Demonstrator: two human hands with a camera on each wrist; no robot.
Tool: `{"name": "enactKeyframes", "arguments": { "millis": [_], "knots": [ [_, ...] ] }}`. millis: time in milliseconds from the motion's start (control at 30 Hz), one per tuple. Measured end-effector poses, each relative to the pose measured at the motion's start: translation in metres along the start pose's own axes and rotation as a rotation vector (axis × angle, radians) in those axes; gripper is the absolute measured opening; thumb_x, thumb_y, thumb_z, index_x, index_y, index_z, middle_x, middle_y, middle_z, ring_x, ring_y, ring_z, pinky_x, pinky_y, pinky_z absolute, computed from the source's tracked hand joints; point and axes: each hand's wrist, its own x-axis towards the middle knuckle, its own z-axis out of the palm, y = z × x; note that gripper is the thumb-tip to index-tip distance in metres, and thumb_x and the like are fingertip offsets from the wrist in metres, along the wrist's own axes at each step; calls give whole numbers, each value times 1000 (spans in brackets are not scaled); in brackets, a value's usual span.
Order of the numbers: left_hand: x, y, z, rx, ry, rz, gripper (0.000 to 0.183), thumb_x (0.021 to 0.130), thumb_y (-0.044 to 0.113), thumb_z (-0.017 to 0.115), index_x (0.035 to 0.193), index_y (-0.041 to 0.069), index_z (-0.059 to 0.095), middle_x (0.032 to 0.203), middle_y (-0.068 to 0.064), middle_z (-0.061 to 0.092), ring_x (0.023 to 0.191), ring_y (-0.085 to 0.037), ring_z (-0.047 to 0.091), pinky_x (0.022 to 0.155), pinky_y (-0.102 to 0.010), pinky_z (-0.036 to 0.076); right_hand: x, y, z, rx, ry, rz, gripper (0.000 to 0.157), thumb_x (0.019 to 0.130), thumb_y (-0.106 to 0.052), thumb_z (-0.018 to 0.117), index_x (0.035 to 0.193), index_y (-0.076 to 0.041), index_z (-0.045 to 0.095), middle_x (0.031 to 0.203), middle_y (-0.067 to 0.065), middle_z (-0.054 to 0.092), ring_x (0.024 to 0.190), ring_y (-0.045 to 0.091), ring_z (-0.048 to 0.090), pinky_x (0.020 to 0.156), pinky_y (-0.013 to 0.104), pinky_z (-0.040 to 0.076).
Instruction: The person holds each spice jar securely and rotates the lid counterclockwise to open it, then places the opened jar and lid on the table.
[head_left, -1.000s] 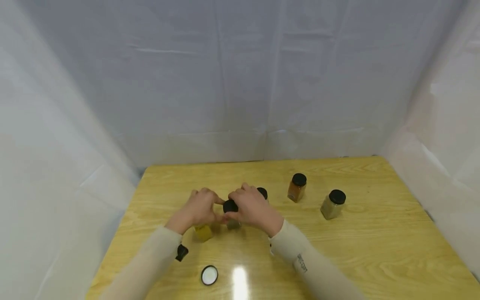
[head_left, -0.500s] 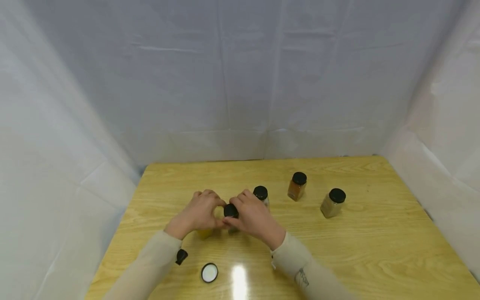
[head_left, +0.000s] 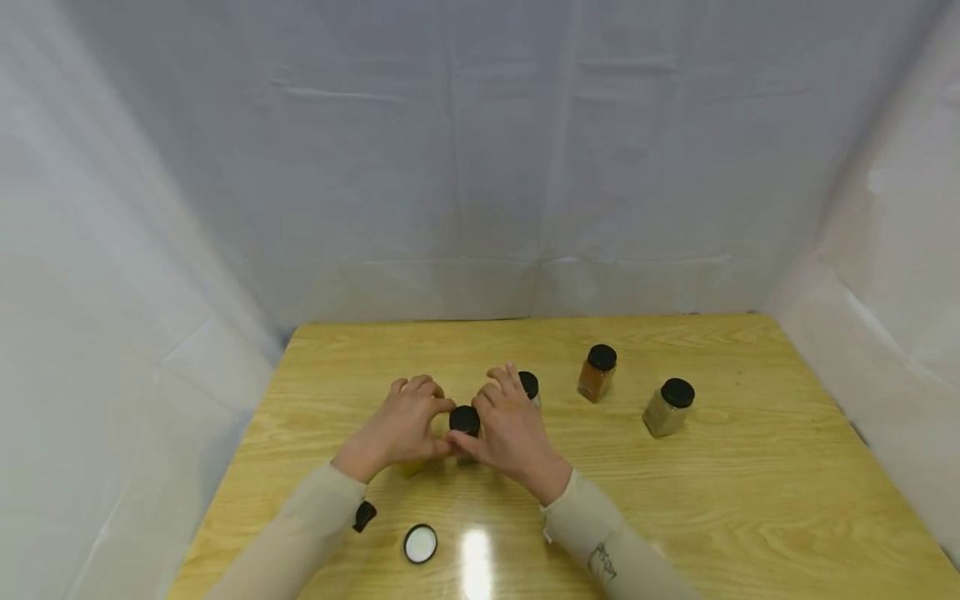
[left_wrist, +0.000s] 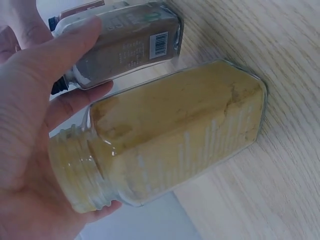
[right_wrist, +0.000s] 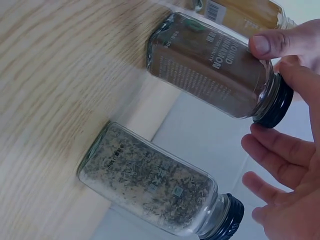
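A jar labelled ground cinnamon (right_wrist: 205, 65), filled with brown powder, stands upright between my hands under a black lid (head_left: 464, 420). My left hand (head_left: 405, 421) holds this jar near its top between thumb and fingers. Around the lid, the thumb and a forefinger of my right hand (head_left: 510, 429) pinch its sides, while the other fingers are spread apart. Close under my left palm stands a lidless glass jar of yellow powder (left_wrist: 175, 135), its threaded neck bare. Beside my right hand is a jar of flecked herbs and pale grains (right_wrist: 150, 180), its black lid on.
A loose lid (head_left: 420, 543) lies with its white inside up near the front. To the right stand a jar of orange-brown spice (head_left: 597, 375) and a jar of greenish spice (head_left: 667, 408). A small black object (head_left: 364, 516) shows by the left sleeve. White sheeting (head_left: 480, 167) surrounds the wooden table (head_left: 750, 492).
The right hand's fingers have spread and lifted from a closer curl around the lid, turning slightly. The left hand stays almost in place, and the other jars have not moved.
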Motion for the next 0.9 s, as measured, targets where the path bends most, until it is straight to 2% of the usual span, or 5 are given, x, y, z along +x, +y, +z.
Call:
{"name": "enactKeyframes", "arguments": {
  "millis": [233,367,500,700,900],
  "knots": [
    [-1,-1,-2,-1,2,23,57,84,54,86,124,13,78,123,-11,67,128,-37,56,110,-69,39,-1,1,-3,46,-41,-38,42,91,-50,81,102,-10,78,103,5,74,130,37,61,119,63,38],
    [-3,-1,-3,-1,7,22,58,83,55,86,124,14,78,122,-11,67,126,-35,57,109,-67,42,-1,3,-10,58,-84,-31,44,91,-51,80,109,-10,77,109,6,73,136,39,57,121,65,35],
    [-4,-2,-2,-12,8,12,61,82,57,87,124,14,78,121,-11,68,125,-35,58,107,-66,43,-2,8,-16,79,-106,-1,45,88,-50,84,107,-10,76,109,5,72,138,38,55,123,65,32],
    [-3,-2,-1,-7,-10,-20,63,81,60,86,126,16,78,122,-10,68,124,-33,58,105,-64,42,-3,13,-18,159,-134,-19,31,90,-39,84,101,-10,78,107,2,74,142,38,52,123,69,28],
    [-4,-1,1,21,-7,-33,61,83,62,83,128,21,77,124,-8,68,124,-34,58,96,-59,40,0,10,-14,129,-150,-41,42,93,-51,78,106,-11,77,112,4,74,143,40,51,122,70,28]
  ]
}}
